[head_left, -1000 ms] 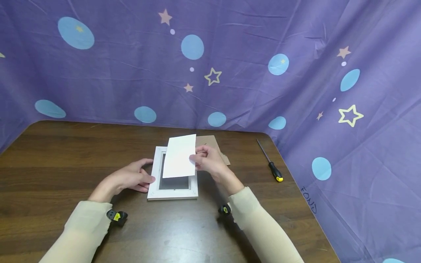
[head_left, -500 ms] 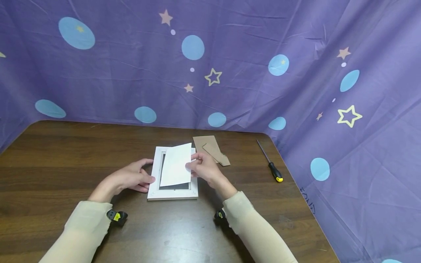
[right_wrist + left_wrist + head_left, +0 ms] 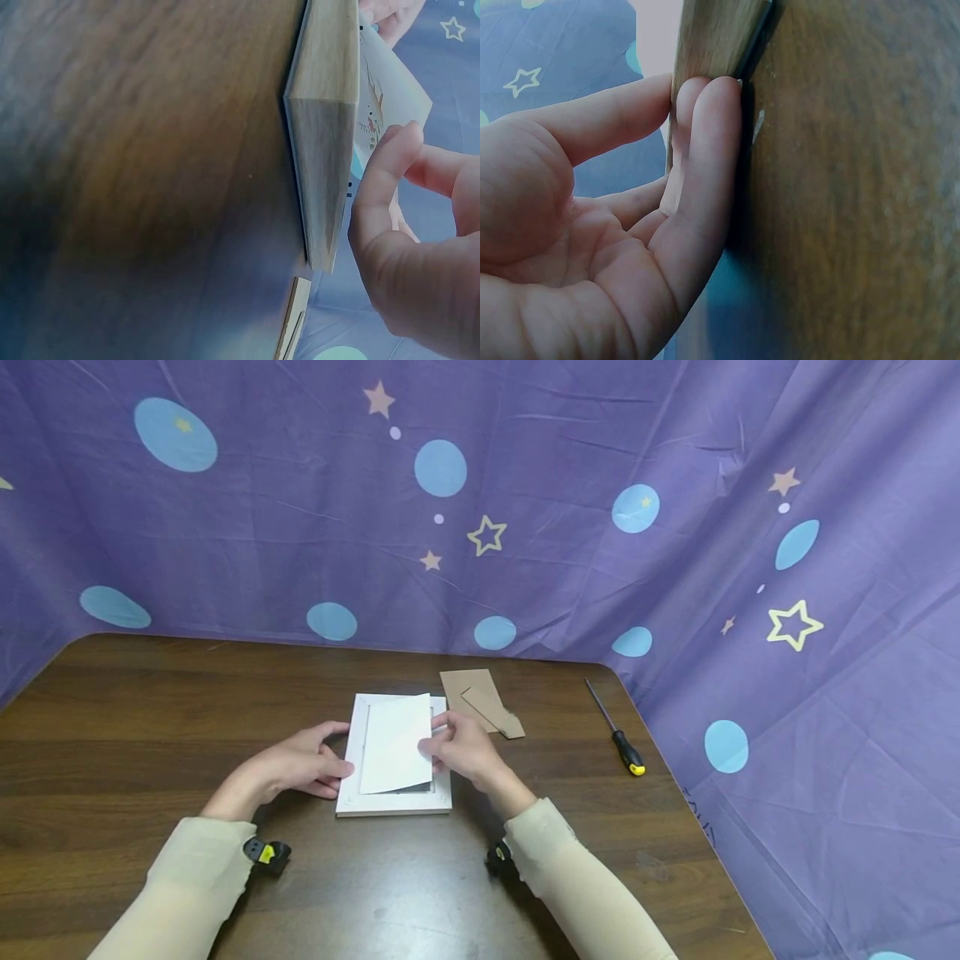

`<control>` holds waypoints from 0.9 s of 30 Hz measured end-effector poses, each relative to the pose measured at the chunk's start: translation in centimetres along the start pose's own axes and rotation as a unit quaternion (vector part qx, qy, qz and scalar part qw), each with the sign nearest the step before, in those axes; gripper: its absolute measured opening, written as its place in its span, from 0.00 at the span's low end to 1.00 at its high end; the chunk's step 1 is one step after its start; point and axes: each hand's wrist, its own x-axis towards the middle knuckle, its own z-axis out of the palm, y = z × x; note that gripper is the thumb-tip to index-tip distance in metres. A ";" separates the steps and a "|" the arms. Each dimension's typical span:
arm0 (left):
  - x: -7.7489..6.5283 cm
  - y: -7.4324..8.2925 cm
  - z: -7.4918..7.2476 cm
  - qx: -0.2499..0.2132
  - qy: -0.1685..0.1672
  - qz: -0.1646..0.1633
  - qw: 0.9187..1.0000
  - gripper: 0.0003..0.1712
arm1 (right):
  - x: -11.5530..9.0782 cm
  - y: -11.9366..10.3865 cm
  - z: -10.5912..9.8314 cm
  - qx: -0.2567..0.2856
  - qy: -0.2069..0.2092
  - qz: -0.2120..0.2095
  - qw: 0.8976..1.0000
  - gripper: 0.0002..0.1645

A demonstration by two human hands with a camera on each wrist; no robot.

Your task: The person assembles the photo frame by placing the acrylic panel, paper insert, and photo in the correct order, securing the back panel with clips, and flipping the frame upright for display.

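A white picture frame point(image 3: 393, 808) lies back up on the table. My left hand point(image 3: 303, 764) holds its left side; in the left wrist view the thumb touches the upper edge and the fingers point(image 3: 716, 135) lie along the wooden side wall. Between thumb and fingers, my right hand point(image 3: 465, 752) pinches the right edge of a paper sheet point(image 3: 393, 743), white on top. Slightly tilted, the sheet covers most of the frame's opening, leaving a dark strip at the lower right. Its underside point(image 3: 386, 97) carries a printed drawing in the right wrist view.
A brown backing board point(image 3: 465, 681) with a narrow stand leg point(image 3: 487, 708) on it lies behind my right hand. Farther right is a screwdriver point(image 3: 621, 743) with a black and yellow handle. A purple patterned curtain point(image 3: 540, 460) hangs around the wooden table point(image 3: 187, 718).
My right hand has brought the sheet down and slightly left, closer over the frame's opening. More of the backing board and its leg now shows. My left hand has stayed in place.
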 end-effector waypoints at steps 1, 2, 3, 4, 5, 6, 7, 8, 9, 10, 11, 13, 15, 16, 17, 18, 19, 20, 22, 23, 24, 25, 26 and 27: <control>0.0 0.0 0.0 0.000 0.000 0.000 1.000 0.52 | 0.0 0.0 0.0 -0.003 0.000 0.000 1.000 0.20; 0.0 0.0 0.0 0.000 0.000 0.000 1.000 0.52 | -0.1 0.1 0.1 -0.005 -0.002 -0.001 1.000 0.21; 0.1 -0.1 0.0 0.001 0.001 0.000 1.000 0.52 | -0.1 0.1 0.1 -0.006 -0.003 -0.002 1.000 0.21; 0.1 -0.1 0.0 0.001 0.001 -0.001 1.000 0.52 | -0.1 0.1 0.2 -0.010 -0.004 -0.003 1.000 0.22; 0.1 -0.1 0.0 0.001 0.001 -0.001 1.000 0.52 | -0.2 0.1 0.2 -0.012 -0.006 -0.004 1.000 0.23; 0.1 -0.1 0.0 0.002 0.001 -0.001 1.000 0.52 | -0.2 0.1 0.2 -0.020 -0.007 -0.006 1.000 0.23; 0.1 -0.1 0.0 0.002 0.001 -0.001 1.000 0.52 | -0.2 0.1 0.2 -0.030 -0.007 -0.010 0.999 0.24; 0.1 -0.1 0.0 0.003 0.001 -0.001 1.000 0.52 | -0.3 0.0 0.2 -0.043 -0.006 -0.014 0.999 0.25; 0.1 -0.1 0.0 0.003 0.001 -0.001 1.000 0.52 | -0.3 0.0 0.2 -0.061 -0.003 -0.018 0.998 0.25; 0.1 -0.1 -0.1 0.004 0.001 -0.001 1.000 0.52 | -0.3 0.0 0.2 -0.079 0.000 -0.024 0.997 0.26; 0.1 -0.1 -0.1 0.004 0.001 -0.002 1.000 0.52 | -0.3 0.0 0.2 -0.097 0.003 -0.029 0.995 0.26; 0.1 -0.1 -0.1 0.006 0.001 -0.002 1.000 0.52 | -0.2 0.0 0.3 -0.135 0.011 -0.036 0.990 0.27; 0.1 -0.1 -0.1 0.007 0.000 -0.002 1.000 0.52 | -0.2 -0.1 0.3 -0.166 0.015 -0.040 0.985 0.29; 0.1 -0.1 -0.1 0.007 0.000 -0.001 1.000 0.52 | -0.1 -0.1 0.4 -0.176 0.017 -0.040 0.983 0.30; 0.1 -0.1 -0.1 0.007 0.000 -0.001 1.000 0.52 | -0.1 -0.1 0.4 -0.187 0.018 -0.039 0.981 0.31; 0.0 -0.1 -0.1 0.008 0.000 0.000 1.000 0.52 | -0.1 -0.2 0.5 -0.196 0.019 -0.039 0.980 0.32; 0.0 -0.1 -0.2 0.007 0.000 0.000 1.000 0.52 | -0.1 -0.3 0.6 -0.206 0.020 -0.039 0.978 0.33; 0.0 -0.1 -0.2 0.007 -0.001 -0.001 1.000 0.52 | -0.1 -0.3 0.6 -0.217 0.021 -0.036 0.975 0.35; 0.0 -0.1 -0.1 0.007 -0.001 -0.001 1.000 0.52 | -0.1 -0.5 0.8 -0.232 0.023 -0.034 0.972 0.37; 0.1 -0.1 -0.1 0.006 0.000 -0.003 1.000 0.52 | -0.1 -0.5 0.8 -0.238 0.024 -0.034 0.970 0.38; 0.0 0.0 -0.1 0.006 0.000 -0.005 1.000 0.52 | -0.1 -0.6 0.8 -0.246 0.025 -0.033 0.968 0.39; 0.0 0.0 -0.1 0.004 0.001 -0.006 1.000 0.52 | -0.1 -0.7 0.9 -0.253 0.025 -0.031 0.967 0.40; 0.0 0.0 -0.1 0.005 0.001 -0.006 1.000 0.52 | -0.1 -0.7 0.9 -0.257 0.025 -0.029 0.966 0.41; 0.0 0.0 -0.1 0.004 0.002 -0.007 1.000 0.52 | -0.1 -0.8 0.9 -0.260 0.024 -0.028 0.965 0.42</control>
